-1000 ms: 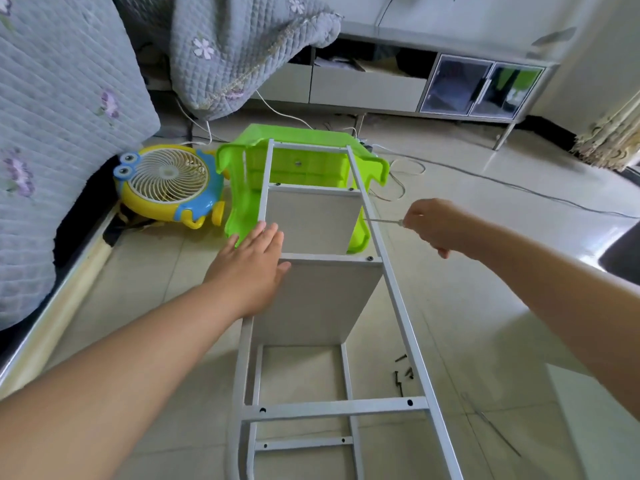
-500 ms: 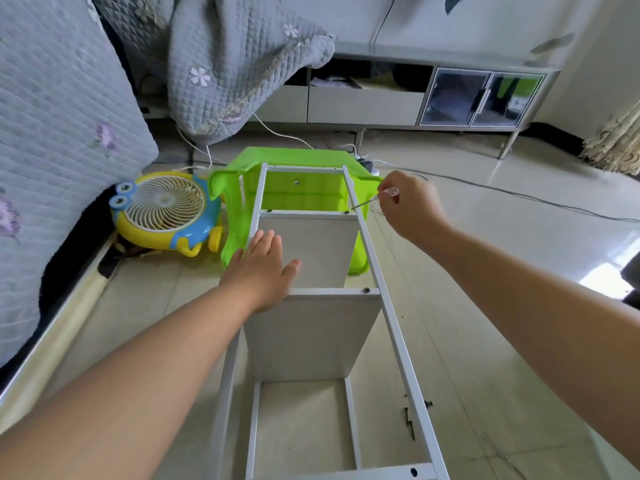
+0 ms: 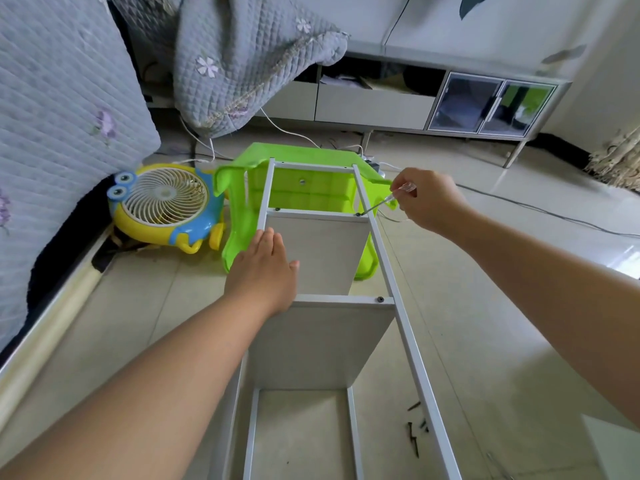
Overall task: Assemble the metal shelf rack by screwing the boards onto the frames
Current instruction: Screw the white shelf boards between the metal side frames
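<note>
Shelf rack (image 3: 398,327) tip: right hand (image 3: 429,199) pinches the screwdriver (image 3: 381,202) on the far board's (image 3: 318,251) corner screw (image 3: 358,214), so keep it square. Left hand (image 3: 263,271), flat and fingers straight, should keep pressing that board steady.

Tiled floor (image 3: 485,341) carries rack (image 3: 408,341), stool (image 3: 242,216), fan (image 3: 166,202), screws (image 3: 414,434)

You are looking down at a pale tiled floor (image 3: 485,306) with a glossy sheen; bright light glares on it at the right. A low white cabinet (image 3: 374,102) with two glass doors (image 3: 491,105) runs along the far wall (image 3: 485,26). At your left stands a grey quilted cover (image 3: 59,116) with flower motifs; a second quilt (image 3: 242,64) drapes behind. A yellow-and-blue cartoon fan (image 3: 166,206) lies on the floor beside a green plastic stool (image 3: 304,188). Cables (image 3: 540,211) trail across the tiles.
</note>
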